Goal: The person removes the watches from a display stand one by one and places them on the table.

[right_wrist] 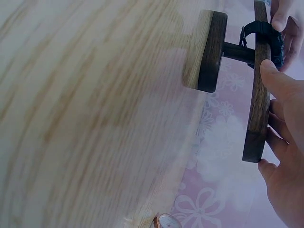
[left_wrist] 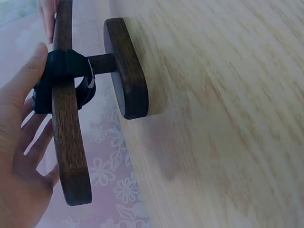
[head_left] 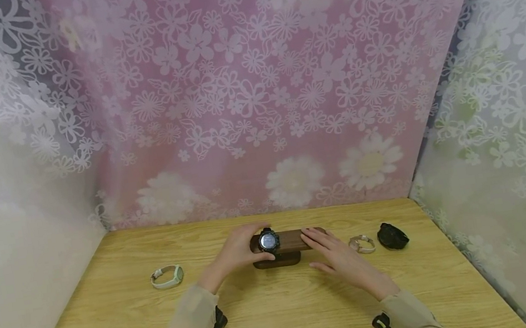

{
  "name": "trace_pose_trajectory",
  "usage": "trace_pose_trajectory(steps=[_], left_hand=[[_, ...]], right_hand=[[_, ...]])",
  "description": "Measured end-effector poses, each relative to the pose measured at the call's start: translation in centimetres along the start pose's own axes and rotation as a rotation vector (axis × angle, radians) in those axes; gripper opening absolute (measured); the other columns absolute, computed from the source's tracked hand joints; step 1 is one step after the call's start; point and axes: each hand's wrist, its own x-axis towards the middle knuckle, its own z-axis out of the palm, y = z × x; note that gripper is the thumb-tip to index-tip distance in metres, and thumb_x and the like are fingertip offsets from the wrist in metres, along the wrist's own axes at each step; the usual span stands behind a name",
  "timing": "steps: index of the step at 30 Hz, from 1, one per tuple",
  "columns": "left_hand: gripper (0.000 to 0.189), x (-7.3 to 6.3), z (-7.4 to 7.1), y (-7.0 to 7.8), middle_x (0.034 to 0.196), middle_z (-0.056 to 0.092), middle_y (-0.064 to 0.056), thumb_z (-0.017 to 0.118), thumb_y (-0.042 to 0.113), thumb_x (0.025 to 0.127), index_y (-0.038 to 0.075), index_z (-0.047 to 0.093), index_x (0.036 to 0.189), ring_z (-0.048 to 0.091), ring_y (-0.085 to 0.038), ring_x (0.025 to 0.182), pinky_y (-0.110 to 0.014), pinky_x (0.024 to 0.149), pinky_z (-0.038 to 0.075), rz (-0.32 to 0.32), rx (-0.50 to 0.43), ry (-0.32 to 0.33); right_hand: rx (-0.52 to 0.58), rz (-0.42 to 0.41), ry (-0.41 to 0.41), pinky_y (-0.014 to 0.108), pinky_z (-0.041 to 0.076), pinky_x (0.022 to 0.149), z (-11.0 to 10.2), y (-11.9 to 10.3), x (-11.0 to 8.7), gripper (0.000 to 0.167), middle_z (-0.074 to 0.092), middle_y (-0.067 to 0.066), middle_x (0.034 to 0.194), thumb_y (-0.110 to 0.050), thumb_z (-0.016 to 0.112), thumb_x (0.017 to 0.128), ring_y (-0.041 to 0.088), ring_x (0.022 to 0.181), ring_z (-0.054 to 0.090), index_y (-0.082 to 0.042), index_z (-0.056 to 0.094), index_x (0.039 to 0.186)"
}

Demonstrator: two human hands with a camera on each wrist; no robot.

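Note:
A black digital wristwatch (head_left: 268,240) with a round face is strapped around the left part of a dark wooden bar (head_left: 290,241), which is the top of a T-shaped watch stand. My left hand (head_left: 237,250) holds the watch, with the thumb at its lower edge and the fingers at its upper edge. In the left wrist view the watch strap (left_wrist: 71,64) loops around the bar. My right hand (head_left: 344,259) rests on the bar's right part, its fingers fairly straight over the top. Below the bar, the stand's base (head_left: 277,262) sits on the table.
On the wooden table (head_left: 284,318), a pale green watch (head_left: 168,277) lies to the left. Toward the right are a small watch with a light strap (head_left: 362,244) and a black rounded object (head_left: 392,236). Floral curtains (head_left: 254,103) hang behind and at the sides.

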Motion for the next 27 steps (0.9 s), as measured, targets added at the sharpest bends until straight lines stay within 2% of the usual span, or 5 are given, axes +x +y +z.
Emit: trace_pose_trajectory(steps=[3, 10, 17, 23, 27], left_hand=[[0.077, -0.08, 0.32, 0.09, 0.139, 0.062, -0.011, 0.090, 0.034, 0.076, 0.011, 0.058, 0.142, 0.061, -0.029, 0.123, -0.051, 0.105, 0.048, 0.019, -0.003, 0.010], [0.072, -0.31, 0.68, 0.13, 0.137, 0.064, -0.004, 0.088, 0.040, 0.078, 0.014, 0.061, 0.140, 0.060, -0.027, 0.126, -0.055, 0.111, 0.040, 0.011, 0.027, 0.030], [0.071, -0.28, 0.71, 0.04, 0.136, 0.065, -0.004, 0.088, 0.040, 0.078, 0.017, 0.061, 0.140, 0.059, -0.028, 0.127, -0.055, 0.114, 0.038, -0.005, 0.035, 0.033], [0.068, -0.24, 0.63, -0.16, 0.132, 0.067, -0.005, 0.089, 0.038, 0.077, 0.015, 0.064, 0.137, 0.062, -0.027, 0.122, -0.053, 0.111, 0.041, 0.020, 0.037, 0.055], [0.068, -0.41, 0.40, -0.33, 0.131, 0.068, -0.004, 0.090, 0.036, 0.077, 0.016, 0.065, 0.136, 0.063, -0.026, 0.121, -0.052, 0.110, 0.043, 0.011, 0.023, 0.064]], right_hand=[[-0.001, -0.009, 0.000, 0.062, 0.035, 0.113, 0.00, -0.04, -0.07, 0.074, 0.039, 0.018, 0.159, -0.026, 0.075, 0.092, 0.040, 0.144, 0.039, 0.000, 0.042, 0.153], [0.010, -0.015, 0.020, 0.063, 0.037, 0.111, 0.06, -0.10, -0.10, 0.075, 0.040, 0.018, 0.158, -0.023, 0.077, 0.091, 0.042, 0.142, 0.041, 0.000, 0.042, 0.153], [0.009, 0.004, 0.011, 0.061, 0.035, 0.114, -0.06, -0.12, -0.09, 0.075, 0.036, 0.013, 0.162, -0.023, 0.077, 0.092, 0.036, 0.146, 0.036, -0.003, 0.040, 0.155], [0.005, 0.002, 0.005, 0.061, 0.036, 0.113, -0.05, -0.09, 0.04, 0.074, 0.037, 0.015, 0.160, -0.024, 0.077, 0.092, 0.038, 0.146, 0.037, -0.001, 0.042, 0.153], [0.004, 0.003, 0.001, 0.061, 0.036, 0.113, -0.02, -0.10, 0.03, 0.075, 0.038, 0.017, 0.160, -0.024, 0.077, 0.092, 0.040, 0.144, 0.038, 0.000, 0.041, 0.154]])
